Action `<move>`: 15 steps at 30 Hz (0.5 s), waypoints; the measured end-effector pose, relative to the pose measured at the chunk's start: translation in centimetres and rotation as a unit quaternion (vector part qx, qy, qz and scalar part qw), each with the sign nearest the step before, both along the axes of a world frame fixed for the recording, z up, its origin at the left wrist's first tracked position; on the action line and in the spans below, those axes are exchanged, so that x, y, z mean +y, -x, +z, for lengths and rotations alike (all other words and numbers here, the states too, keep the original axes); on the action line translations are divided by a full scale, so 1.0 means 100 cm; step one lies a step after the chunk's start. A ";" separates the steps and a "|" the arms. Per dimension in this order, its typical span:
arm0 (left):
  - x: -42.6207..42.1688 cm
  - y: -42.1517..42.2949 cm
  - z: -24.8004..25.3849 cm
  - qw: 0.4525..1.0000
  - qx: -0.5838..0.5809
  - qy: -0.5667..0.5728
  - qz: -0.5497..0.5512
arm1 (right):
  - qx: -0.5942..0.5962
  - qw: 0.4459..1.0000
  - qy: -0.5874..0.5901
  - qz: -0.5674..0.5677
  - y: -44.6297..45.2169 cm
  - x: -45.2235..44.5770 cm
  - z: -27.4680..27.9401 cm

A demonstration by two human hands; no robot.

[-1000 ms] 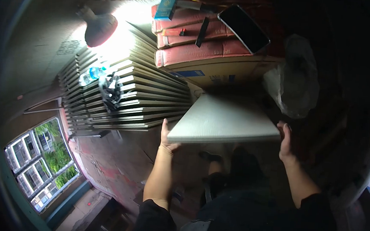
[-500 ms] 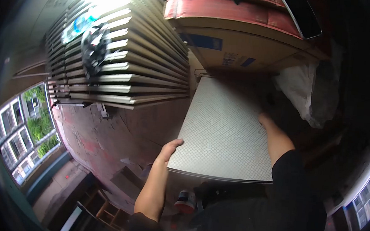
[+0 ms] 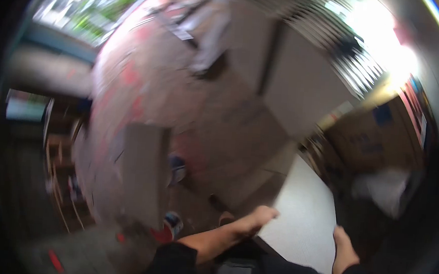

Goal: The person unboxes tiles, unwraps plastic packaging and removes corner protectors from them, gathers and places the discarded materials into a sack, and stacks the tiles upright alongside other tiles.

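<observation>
A large pale rectangular panel (image 3: pixel 303 209) slants across the lower right of the head view, its surface blurred by motion. My left hand (image 3: pixel 263 217) grips the panel's left edge, thumb on the upper face and fingers hidden beneath. On the opposite edge, my right hand (image 3: pixel 343 245) is closed round the rim near its lower end. The panel is held up in front of my body, above the floor.
Tall stacked panels (image 3: pixel 305 77) lean at the upper middle. A cardboard box (image 3: pixel 377 140) and a white plastic bag (image 3: pixel 383 189) are at right. A grey upright block (image 3: pixel 143 170), a small tub (image 3: pixel 172 225) and a wooden shelf unit (image 3: pixel 58 151) are at left. The floor (image 3: pixel 201 113) is red-stained.
My view has swung left, so the stacked panels and box now appear farther right. Both hands keep hold of the panel, which now sits lower right and tilted in view.
</observation>
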State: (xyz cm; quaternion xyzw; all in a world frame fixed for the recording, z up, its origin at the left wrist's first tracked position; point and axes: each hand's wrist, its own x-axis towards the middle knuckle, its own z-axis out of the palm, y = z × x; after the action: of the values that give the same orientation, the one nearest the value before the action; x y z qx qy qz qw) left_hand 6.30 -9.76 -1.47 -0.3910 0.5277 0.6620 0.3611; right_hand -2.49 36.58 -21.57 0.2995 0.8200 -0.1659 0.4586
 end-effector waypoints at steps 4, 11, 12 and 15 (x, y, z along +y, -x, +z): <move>-0.081 -0.106 0.079 0.996 0.056 -0.013 0.067 | 0.051 0.997 0.038 0.033 -0.054 -0.119 0.048; -0.216 -0.324 0.139 0.968 0.124 -0.004 0.220 | 0.112 0.981 0.111 0.116 -0.116 -0.360 0.130; -0.224 -0.345 0.132 0.962 0.134 0.011 0.237 | 0.114 0.977 0.122 0.130 -0.118 -0.390 0.139; -0.263 -0.414 0.153 0.942 0.096 0.064 0.317 | 0.125 0.965 0.150 0.175 -0.123 -0.481 0.164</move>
State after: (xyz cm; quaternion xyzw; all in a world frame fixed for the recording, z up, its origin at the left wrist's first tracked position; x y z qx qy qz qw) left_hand 47.74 -36.10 13.85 -0.4948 0.4498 0.7415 0.0549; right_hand 9.81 -11.48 -5.22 0.0563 0.8759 -0.2405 0.4144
